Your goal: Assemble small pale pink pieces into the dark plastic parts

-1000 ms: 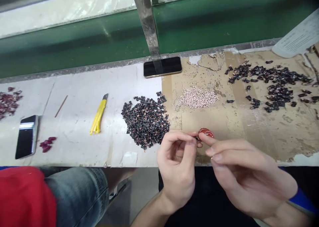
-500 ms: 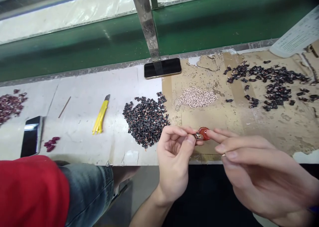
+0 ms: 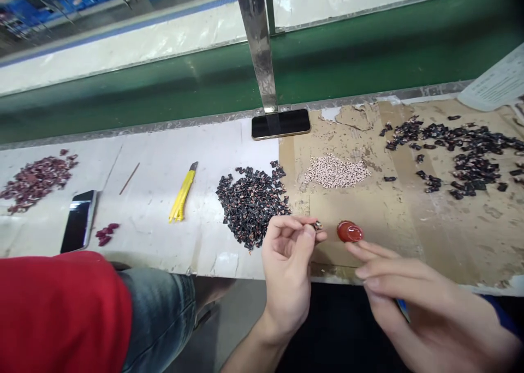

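1. Left hand (image 3: 286, 275): bare, no glove, nails trimmed short.
2. Right hand (image 3: 413, 302): bare as well, short nails, partly blurred and running off the lower right of the frame.
3. Left forearm (image 3: 249, 356): bare where visible, sleeve not in frame.
4. Blue sleeve (image 3: 501, 318): on the right arm, plain, matte-looking fabric, only a sliver at the frame edge; no markings readable.
5. Black fabric (image 3: 339, 329): dark area below the hands. Could be lap or apron; can't tell from this view.
6. No cables, tags or worn sensors visible on hands or forearms.
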{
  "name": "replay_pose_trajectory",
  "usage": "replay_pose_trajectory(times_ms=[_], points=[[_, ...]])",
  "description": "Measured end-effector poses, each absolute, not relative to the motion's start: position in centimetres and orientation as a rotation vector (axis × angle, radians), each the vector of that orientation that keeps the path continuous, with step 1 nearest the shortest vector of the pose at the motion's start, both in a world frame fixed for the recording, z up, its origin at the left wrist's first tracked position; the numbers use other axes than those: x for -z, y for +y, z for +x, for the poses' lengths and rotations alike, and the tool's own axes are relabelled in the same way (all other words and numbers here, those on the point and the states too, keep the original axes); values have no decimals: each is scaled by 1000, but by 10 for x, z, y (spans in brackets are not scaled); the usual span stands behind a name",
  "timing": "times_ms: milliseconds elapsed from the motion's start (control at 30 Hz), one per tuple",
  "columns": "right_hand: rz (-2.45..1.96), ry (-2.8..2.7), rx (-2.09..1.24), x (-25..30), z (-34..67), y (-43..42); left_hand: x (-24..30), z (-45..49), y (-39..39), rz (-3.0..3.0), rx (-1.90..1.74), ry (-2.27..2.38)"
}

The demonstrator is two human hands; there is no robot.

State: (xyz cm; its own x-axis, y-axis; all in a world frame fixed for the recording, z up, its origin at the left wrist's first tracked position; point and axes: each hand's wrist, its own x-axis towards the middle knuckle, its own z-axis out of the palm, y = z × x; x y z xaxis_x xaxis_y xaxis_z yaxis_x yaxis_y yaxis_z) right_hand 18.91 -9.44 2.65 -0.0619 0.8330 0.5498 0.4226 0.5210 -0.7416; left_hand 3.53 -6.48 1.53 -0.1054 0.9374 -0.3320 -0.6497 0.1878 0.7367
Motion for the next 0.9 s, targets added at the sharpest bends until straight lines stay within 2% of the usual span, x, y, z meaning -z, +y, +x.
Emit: replay_pose_trajectory(times_ms=[233, 667, 900], points=[[-1252, -1299, -752, -23, 203, -93, -18, 34, -69, 318, -1347, 893], [-1326, -1312, -769, -25, 203, -77, -16, 35, -67, 289, -1260, 883], [-1377, -1276, -843, -32, 200, -73, -20, 31, -67, 474, -1230, 844]])
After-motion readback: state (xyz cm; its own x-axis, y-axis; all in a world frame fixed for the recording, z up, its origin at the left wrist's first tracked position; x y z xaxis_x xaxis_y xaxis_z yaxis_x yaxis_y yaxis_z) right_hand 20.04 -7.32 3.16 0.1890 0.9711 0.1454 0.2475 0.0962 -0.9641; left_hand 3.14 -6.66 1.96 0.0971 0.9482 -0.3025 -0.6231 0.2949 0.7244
